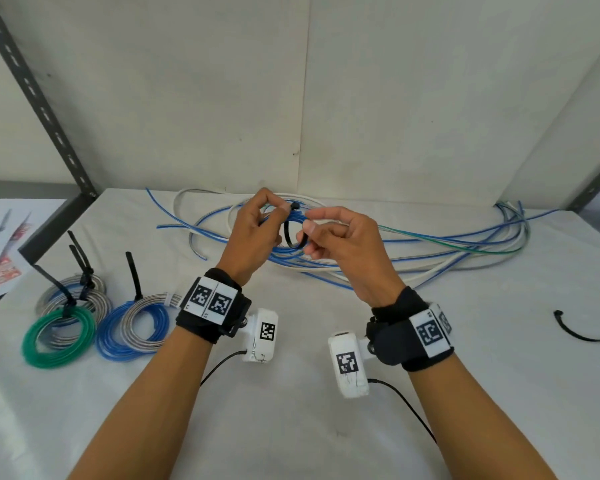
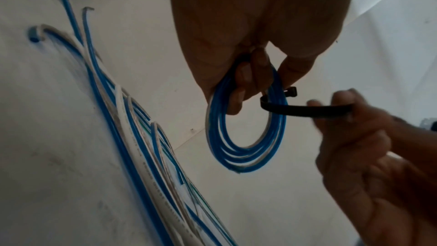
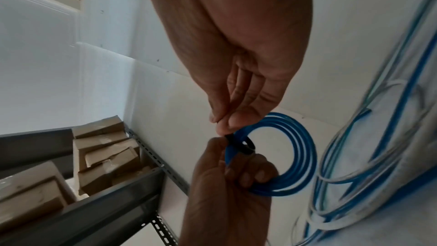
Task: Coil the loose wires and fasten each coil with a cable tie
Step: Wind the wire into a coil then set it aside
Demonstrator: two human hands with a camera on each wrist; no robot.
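Observation:
My left hand [image 1: 276, 213] holds a small coil of blue wire [image 2: 246, 158] upright above the table, fingers curled through its top. A black cable tie [image 2: 305, 109] loops around the coil's strands, its head [image 2: 291, 91] beside my left thumb. My right hand [image 1: 307, 233] pinches the tie's tail between thumb and forefinger, just right of the coil. In the right wrist view the tie [image 3: 243, 144] crosses the coil [image 3: 305, 149] between both hands. Loose blue, white and green wires [image 1: 447, 251] lie in a tangle behind the hands.
Three tied coils lie at the left: a green one [image 1: 58, 337], a blue and silver one [image 1: 136, 327], and a silver one [image 1: 73, 296], their tie tails sticking up. A spare black cable tie [image 1: 575, 329] lies at the right. A grey shelf post [image 1: 39, 98] stands at the far left.

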